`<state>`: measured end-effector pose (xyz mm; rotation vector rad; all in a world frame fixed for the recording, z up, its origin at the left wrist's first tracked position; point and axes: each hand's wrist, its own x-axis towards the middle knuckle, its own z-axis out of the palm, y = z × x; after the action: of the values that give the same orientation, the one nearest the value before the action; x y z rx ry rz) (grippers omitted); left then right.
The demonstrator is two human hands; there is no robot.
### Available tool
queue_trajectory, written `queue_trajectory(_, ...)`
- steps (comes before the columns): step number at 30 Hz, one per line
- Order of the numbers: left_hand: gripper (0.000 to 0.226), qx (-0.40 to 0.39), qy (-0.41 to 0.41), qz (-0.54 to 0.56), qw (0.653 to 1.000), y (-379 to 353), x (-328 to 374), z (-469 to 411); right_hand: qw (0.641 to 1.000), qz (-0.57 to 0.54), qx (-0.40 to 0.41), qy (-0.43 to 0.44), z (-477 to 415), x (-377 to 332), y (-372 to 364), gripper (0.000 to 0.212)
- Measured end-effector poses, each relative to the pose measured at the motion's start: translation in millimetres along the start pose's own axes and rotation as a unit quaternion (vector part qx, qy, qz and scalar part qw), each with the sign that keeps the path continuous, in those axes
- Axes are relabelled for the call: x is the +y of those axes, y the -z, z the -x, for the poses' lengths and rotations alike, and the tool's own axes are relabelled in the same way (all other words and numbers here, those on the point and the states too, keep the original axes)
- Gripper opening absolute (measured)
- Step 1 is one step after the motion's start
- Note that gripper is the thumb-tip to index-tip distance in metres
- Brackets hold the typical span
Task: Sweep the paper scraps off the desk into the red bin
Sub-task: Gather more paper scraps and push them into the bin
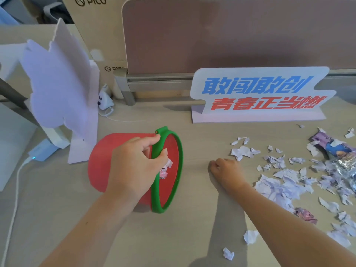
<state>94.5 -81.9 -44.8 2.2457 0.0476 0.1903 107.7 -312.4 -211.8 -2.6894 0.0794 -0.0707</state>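
Note:
The red bin (pixel 100 162) with a green rim (pixel 180 151) lies on its side on the desk, its mouth facing right. My left hand (pixel 134 162) grips the rim at the top, fingers hooked inside. A few scraps lie inside the bin (pixel 165 170). My right hand (pixel 225 168) rests on the desk right of the bin's mouth, fingers curled, edge of the hand down. A spread of white paper scraps (pixel 281 182) covers the desk to the right of that hand, and my forearm lies along the pile's left side.
A slogan sign (pixel 260 93) stands at the back of the desk. A white cut-out board (pixel 59 87) stands at the left, with a cable (pixel 15 189) and charger beside it. Crumpled wrappers (pixel 339 157) lie among the scraps at the right. Two loose scraps (pixel 250 237) lie near the front.

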Motion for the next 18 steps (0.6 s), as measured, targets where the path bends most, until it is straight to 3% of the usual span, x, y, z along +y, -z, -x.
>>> queue_trajectory(3, 0.034, 0.012, 0.014, 0.026, 0.999, 6.1, 2.4, 4.6, 0.973, -0.151, -0.016, -0.177, 6.6, -20.0, 15.8, 0.043)
queue_trajectory(5, 0.033, 0.014, 0.022, 0.039, 0.999, 9.5, 6.2, 8.5, 0.941, -0.273, 0.010, -0.201, 13.6, -52.2, 37.4, 0.041)
queue_trajectory(8, 0.034, 0.013, 0.043, 0.066, 0.997, 11.9, 10.3, 13.7, 0.921, -0.353, 0.054, -0.155, 26.7, -110.1, 58.3, 0.043)
queue_trajectory(12, 0.033, 0.004, 0.048, 0.078, 0.996, 12.0, 16.6, 26.3, 0.961, -0.275, -0.008, -0.023, 41.7, -152.4, 56.7, 0.040)
queue_trajectory(15, 0.034, -0.002, 0.058, 0.090, 0.994, 11.6, 18.9, 36.1, 0.966, -0.244, -0.064, 0.056, 53.5, -157.8, 49.1, 0.027)
queue_trajectory(18, 0.033, 0.002, 0.058, 0.087, 0.995, 11.3, 19.4, 44.2, 0.968, -0.205, -0.063, 0.134, 70.2, -152.1, 46.1, 0.041)
